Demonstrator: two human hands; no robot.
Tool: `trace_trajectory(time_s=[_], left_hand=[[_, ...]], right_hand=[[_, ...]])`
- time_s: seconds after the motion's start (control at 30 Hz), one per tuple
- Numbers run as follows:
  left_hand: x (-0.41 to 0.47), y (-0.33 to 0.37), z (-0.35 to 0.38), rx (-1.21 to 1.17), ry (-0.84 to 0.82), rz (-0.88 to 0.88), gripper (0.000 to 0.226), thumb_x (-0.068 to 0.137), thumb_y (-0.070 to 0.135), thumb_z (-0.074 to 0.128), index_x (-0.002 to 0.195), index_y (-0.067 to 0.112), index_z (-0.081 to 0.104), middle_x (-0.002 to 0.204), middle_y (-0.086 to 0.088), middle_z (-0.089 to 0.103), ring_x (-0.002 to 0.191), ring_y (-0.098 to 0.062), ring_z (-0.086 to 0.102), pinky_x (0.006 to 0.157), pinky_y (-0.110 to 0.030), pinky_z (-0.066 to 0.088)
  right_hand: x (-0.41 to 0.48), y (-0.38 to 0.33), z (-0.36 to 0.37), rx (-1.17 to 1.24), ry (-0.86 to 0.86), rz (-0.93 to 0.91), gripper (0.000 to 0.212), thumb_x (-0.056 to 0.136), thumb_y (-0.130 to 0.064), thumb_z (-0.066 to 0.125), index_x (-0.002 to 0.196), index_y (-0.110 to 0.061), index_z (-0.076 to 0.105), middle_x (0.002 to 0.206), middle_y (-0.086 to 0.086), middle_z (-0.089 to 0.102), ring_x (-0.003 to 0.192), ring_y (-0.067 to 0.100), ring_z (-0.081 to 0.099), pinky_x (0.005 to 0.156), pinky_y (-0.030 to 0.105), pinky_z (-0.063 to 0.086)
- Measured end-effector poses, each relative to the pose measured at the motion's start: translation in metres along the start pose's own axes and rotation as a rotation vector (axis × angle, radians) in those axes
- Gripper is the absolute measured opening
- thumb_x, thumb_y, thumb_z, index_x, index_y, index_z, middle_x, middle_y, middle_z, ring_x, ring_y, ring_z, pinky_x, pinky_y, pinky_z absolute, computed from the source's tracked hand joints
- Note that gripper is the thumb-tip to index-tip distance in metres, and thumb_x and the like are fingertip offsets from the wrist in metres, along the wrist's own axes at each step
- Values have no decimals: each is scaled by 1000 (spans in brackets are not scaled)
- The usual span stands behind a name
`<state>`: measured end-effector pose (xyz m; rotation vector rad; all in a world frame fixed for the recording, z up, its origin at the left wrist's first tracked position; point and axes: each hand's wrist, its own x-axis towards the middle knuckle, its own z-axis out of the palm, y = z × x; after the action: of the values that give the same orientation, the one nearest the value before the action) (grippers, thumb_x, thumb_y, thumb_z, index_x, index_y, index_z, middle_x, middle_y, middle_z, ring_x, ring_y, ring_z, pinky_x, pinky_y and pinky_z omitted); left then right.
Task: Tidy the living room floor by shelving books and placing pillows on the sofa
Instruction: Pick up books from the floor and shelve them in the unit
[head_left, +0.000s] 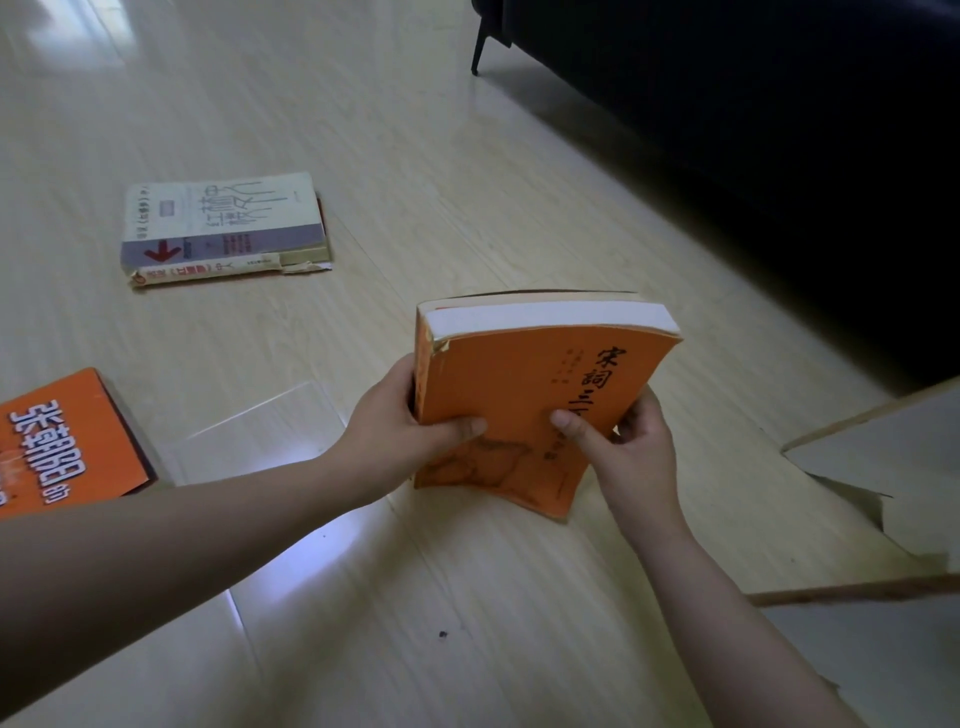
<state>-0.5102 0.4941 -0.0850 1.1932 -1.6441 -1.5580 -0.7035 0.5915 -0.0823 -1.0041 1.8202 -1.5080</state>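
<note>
A thick orange paperback (524, 379) with black characters on its cover is held upright above the pale wood floor, its white page edge facing up. My left hand (400, 415) grips its left edge, thumb on the cover. My right hand (628, 441) grips its right edge, thumb pressed on the cover. A cream and grey book (223, 218) lies on another book on the floor at the upper left. A second orange book (67, 441) lies at the left edge.
A dark sofa (753, 130) on a thin black leg (479, 49) fills the upper right. A grey board with torn edges (893, 467) lies at the right. A clear plastic sheet (260, 431) rests on the floor beside the left orange book.
</note>
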Motion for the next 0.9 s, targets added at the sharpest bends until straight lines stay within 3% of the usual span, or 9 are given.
trace_trajectory(time_s=[0.13, 0.3, 0.4, 0.53, 0.63, 0.7, 0.8, 0.9], left_hand=[[3, 3, 2, 35, 25, 8, 63, 66, 29, 87, 119, 35, 53, 101, 18, 65, 86, 12, 60, 64, -5, 47], [4, 6, -5, 23, -42, 7, 73, 53, 27, 94, 115, 37, 56, 101, 19, 69, 90, 9, 64, 67, -8, 50], [8, 11, -19, 73, -137, 12, 63, 56, 29, 87, 113, 31, 60, 103, 14, 71, 93, 2, 66, 71, -11, 52], [15, 10, -33, 127, -142, 64, 40, 71, 23, 78, 109, 16, 68, 102, 1, 73, 96, -12, 69, 86, -27, 56], [21, 7, -31, 223, -86, 107, 23, 85, 11, 68, 109, 13, 68, 103, -3, 72, 92, -10, 68, 84, -20, 54], [22, 6, -28, 245, -37, 134, 23, 89, 9, 64, 111, 14, 67, 102, 3, 71, 89, -1, 66, 75, -9, 51], [20, 14, -38, 244, 35, 195, 23, 88, 7, 63, 107, 19, 67, 94, 18, 69, 85, 9, 64, 68, -2, 46], [11, 22, -64, 381, 9, 301, 34, 87, 11, 66, 96, 44, 64, 89, 28, 68, 87, 8, 64, 70, -4, 47]], right_hand=[[4, 4, 2, -68, 41, -28, 45, 74, -21, 80, 105, -36, 52, 96, -22, 67, 91, -2, 64, 78, 19, 53], [4, 5, 1, -84, 46, -51, 42, 78, -16, 77, 103, -38, 51, 97, -22, 66, 92, -7, 62, 76, 10, 50], [5, 5, -4, -86, 62, -58, 40, 79, -18, 76, 103, -38, 51, 102, -18, 64, 92, -10, 61, 76, 9, 49], [5, 9, -15, -62, 100, -41, 35, 80, -21, 74, 108, -30, 56, 105, -14, 67, 95, -3, 64, 78, 15, 52], [6, 9, -27, 0, 208, -22, 43, 81, -19, 74, 120, -15, 57, 109, -7, 68, 100, 6, 66, 83, 27, 53], [8, 4, -38, 16, 275, -16, 47, 82, -20, 73, 125, -13, 55, 113, -5, 68, 102, 9, 65, 86, 29, 52], [11, -2, -57, 49, 357, -27, 46, 85, -19, 70, 127, -11, 52, 116, -3, 66, 101, 5, 65, 83, 22, 53], [18, -7, -63, 60, 431, -59, 46, 86, -17, 69, 127, -8, 51, 114, -2, 66, 99, 2, 65, 85, 20, 54]])
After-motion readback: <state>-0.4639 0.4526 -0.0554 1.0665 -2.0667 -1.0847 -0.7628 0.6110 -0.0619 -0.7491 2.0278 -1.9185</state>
